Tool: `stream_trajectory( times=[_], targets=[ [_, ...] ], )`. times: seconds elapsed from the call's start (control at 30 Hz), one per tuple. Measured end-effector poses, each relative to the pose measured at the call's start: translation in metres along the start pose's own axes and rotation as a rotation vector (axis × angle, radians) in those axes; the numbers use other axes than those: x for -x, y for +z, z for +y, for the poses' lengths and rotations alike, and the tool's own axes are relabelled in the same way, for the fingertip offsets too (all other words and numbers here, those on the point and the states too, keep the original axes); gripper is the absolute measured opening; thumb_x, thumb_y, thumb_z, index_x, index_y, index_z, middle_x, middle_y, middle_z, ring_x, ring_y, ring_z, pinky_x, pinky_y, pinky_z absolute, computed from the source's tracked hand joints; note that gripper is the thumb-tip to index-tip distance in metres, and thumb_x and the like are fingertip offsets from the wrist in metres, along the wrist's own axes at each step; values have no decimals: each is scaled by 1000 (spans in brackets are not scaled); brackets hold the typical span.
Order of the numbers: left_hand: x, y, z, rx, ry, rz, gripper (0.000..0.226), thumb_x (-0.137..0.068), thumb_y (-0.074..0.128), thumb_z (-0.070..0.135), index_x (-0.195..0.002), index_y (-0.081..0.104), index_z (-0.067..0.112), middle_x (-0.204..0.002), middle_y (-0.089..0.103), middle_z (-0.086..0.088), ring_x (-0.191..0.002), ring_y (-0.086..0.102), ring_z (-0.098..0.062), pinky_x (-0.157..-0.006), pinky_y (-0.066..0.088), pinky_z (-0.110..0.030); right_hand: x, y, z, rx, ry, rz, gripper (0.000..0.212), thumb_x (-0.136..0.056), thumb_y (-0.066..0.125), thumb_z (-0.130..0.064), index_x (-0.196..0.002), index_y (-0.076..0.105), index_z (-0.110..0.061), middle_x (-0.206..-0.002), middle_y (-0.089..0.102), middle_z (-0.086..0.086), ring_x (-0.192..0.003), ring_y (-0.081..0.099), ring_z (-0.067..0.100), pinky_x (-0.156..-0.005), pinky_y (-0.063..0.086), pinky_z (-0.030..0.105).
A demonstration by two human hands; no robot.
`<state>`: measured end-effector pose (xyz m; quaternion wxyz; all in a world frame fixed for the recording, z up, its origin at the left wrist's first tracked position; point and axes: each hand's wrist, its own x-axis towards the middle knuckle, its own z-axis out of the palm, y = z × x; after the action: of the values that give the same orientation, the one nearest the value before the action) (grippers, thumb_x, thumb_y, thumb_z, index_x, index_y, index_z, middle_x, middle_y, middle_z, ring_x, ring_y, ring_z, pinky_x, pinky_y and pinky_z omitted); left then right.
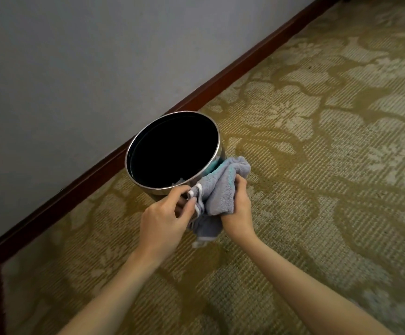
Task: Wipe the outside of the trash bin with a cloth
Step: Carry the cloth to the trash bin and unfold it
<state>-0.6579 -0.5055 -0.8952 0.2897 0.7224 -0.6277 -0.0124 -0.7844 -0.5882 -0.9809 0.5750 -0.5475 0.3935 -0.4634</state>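
While gripped two-handed, cloth touches bin, unlabelled

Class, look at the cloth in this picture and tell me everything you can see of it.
The cloth is a soft, fluffy towel, grey-blue with a teal patch and a pale edging. It is bunched and folded, not spread flat. Both hands grip it: the left hand pinches its edge, the right hand clasps the bunch from the side. Its upper end lies against the bin just below the shiny rim; its lower end hangs over the carpet.
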Motion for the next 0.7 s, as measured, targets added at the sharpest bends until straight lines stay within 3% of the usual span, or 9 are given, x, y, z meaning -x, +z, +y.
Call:
stream_trajectory(
  times=[0.13,0.23,0.37,0.43,0.5,0.6,0.7],
  targets=[
    [0,-6,-1,100,20,-11,29,-95,47,35,-116,60,20,-92,68,7,-74,65,-10,-58,54,-39,-3,-18,6,79,41,21,43,-89,54,4,-127,52,-16,-119,59,5,-111,55,19,-93,49,48],
    [3,-6,0,94,25,3,25,-96,45,33,-115,58,22,-93,65,11,-78,62,-3,-60,52,-29,0,-36,11,-39,83,2,43,-89,49,9,-117,61,-22,-111,64,5,-104,59,23,-83,55,43],
    [12,11,4,130,-5,-121,24,-99,41,31,-117,57,26,-102,56,15,-87,56,-2,-68,45,-21,12,-50,14,-365,175,-36,36,-92,55,-7,-108,66,-37,-107,71,-7,-100,65,13,-73,54,23],
    [17,23,7,164,-32,-194,25,-99,42,31,-118,57,27,-105,54,16,-95,55,-2,-73,48,-24,15,-55,11,-494,275,13,22,-84,61,-26,-101,71,-36,-102,73,-7,-96,67,11,-72,55,23],
    [21,33,7,229,-106,-219,24,-98,44,32,-118,57,30,-105,55,19,-97,54,0,-75,48,-22,17,-70,10,-554,335,84,29,-74,68,-32,-103,70,-28,-100,73,-3,-95,67,13,-74,57,27],
    [26,43,2,322,-241,-220,19,-96,48,30,-112,56,38,-102,60,19,-95,55,5,-74,46,-11,15,-105,9,-222,312,147,32,-80,58,5,-99,66,-20,-93,72,6,-88,68,21,-64,56,25],
    [29,53,-1,391,-344,-262,18,-96,48,28,-108,56,39,-96,64,15,-90,57,7,-70,44,-6,6,-128,14,558,103,20,35,-74,53,5,-98,59,-21,-94,62,3,-81,59,25,-57,40,27]
  ],
)
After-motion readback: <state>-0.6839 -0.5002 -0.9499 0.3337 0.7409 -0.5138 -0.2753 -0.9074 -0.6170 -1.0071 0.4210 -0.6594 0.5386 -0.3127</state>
